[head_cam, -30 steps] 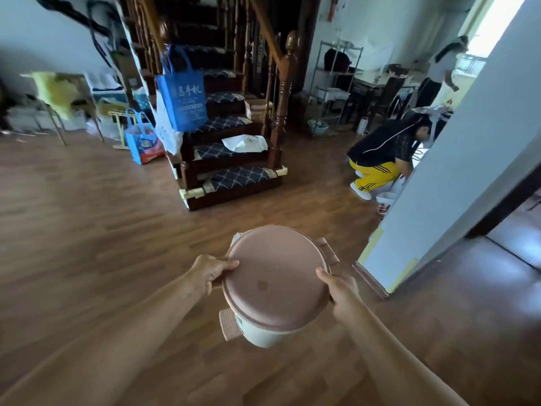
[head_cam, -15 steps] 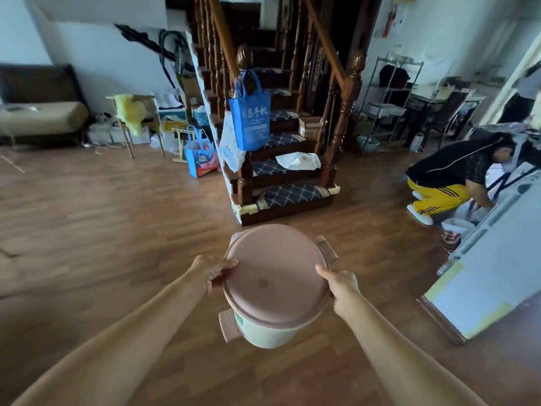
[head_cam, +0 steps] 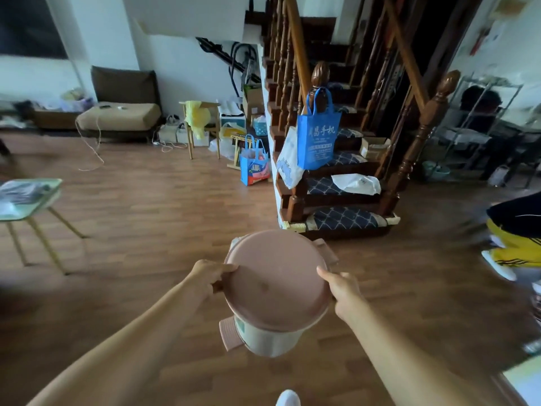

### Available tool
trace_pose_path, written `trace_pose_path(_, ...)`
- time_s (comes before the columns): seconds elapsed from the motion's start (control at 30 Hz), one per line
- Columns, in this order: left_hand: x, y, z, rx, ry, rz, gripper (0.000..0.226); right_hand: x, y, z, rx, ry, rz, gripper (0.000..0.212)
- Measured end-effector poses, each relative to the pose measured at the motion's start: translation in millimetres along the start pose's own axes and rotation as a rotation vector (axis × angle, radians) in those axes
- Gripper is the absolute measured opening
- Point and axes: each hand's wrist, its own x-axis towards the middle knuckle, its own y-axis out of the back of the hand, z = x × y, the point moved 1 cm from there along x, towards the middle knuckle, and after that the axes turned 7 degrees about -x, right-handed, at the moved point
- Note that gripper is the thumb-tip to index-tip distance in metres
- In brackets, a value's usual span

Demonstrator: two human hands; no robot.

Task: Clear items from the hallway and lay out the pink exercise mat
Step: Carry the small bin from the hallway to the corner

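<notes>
Head view shows you carrying a small pedal bin [head_cam: 270, 297] in the air above the wooden floor [head_cam: 146, 230], gripped on opposite sides. Your left hand [head_cam: 209, 276] grips the left edge of the pink lid [head_cam: 275, 284], thumb lying on top and fingers curled under the rim. Your right hand [head_cam: 342, 291] holds the right edge the same way, thumb on the lid and fingers wrapped out of sight beneath.

Between the two grips the round lid lies flat on the cream body [head_cam: 266, 339], which hangs below your hands. Its pink pedal [head_cam: 229, 332] sticks out low on the left-hand side.

Straight beyond the grip stands the foot of a wooden staircase [head_cam: 345, 221], with a blue bag [head_cam: 319, 142] hung on the newel post [head_cam: 320, 80]. Far out to the left of your left hand is a green table [head_cam: 32, 197]. Off to the right of your right hand a person [head_cam: 515, 244] in yellow trousers crouches, blurred at the frame edge. Nearer you than the grip, between your forearms, a white shoe tip [head_cam: 288, 399] shows.
</notes>
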Motion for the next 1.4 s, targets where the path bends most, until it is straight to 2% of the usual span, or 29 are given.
trace_pose_path(0.13, 39, -3, 22, -0.032, -0.010, 0.035, 0.021, 39, -27, -27, -0.011, 0.018, -0.043, 0.037)
trace_pose_path(0.4, 137, -34, 80, -0.108, 0.010, 0.104, 0.020, 151, -73, -105, -0.064, 0.013, -0.128, 0.046)
trace_pose_path(0.53, 182, -49, 109, -0.164, 0.009, 0.138, 0.020, 209, -100, -151, -0.098, 0.065, -0.177, 0.034)
trace_pose_path(0.63, 212, -51, 129, -0.201, 0.020, 0.181, 0.020, 239, -127, -177, -0.093, 0.099, -0.194, 0.015)
trace_pose_path(0.7, 231, -50, 143, -0.212, 0.019, 0.190, 0.020, 258, -145, -191, -0.096, 0.088, -0.211, 0.020)
trace_pose_path(0.83, 282, -43, 175, -0.195, 0.014, 0.210, 0.019, 301, -188, -214, -0.137, 0.038, -0.224, 0.045)
trace_pose_path(1.03, 376, -20, 223, -0.202, 0.039, 0.192, 0.020, 360, -267, -252, -0.131, 0.019, -0.220, 0.044)
trace_pose_path(1.1, 406, -8, 248, -0.206, 0.043, 0.180, 0.020, 377, -299, -272, -0.135, 0.018, -0.214, 0.050)
trace_pose_path(1.4, 524, 32, 367, -0.190, -0.016, 0.164, 0.024, 442, -416, -362, -0.114, 0.008, -0.186, 0.047)
